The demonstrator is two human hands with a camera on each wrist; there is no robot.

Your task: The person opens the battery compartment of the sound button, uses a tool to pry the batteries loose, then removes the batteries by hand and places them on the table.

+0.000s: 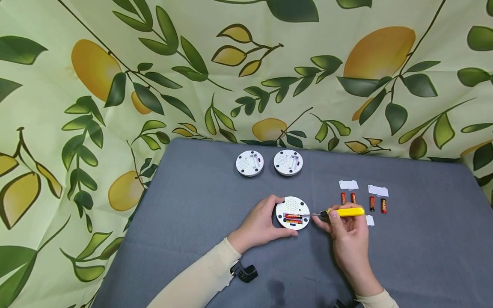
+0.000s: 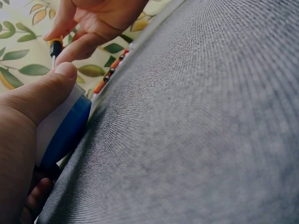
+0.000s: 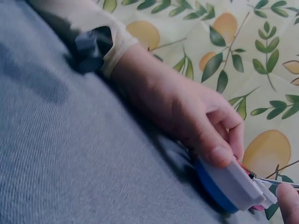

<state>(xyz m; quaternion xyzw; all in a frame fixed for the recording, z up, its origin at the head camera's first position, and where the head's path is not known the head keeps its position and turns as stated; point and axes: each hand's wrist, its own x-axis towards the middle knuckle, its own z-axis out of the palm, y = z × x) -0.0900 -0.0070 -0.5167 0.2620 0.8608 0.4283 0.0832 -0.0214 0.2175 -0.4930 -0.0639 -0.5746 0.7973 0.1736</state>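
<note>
A round white device lies back side up with two red batteries in its open compartment. My left hand grips it by its left edge, thumb on the near side and fingers on the far side. In the left wrist view the blue lower part of the device shows. My right hand holds a screwdriver by its yellow handle. The screwdriver's metal shaft points left, with its tip at the right end of the batteries.
Two more round white devices, one left of the other, stand farther back with open compartments. Right of the hands lie red batteries and white covers, one cover partly behind my right hand. A patterned cloth hangs behind the grey table.
</note>
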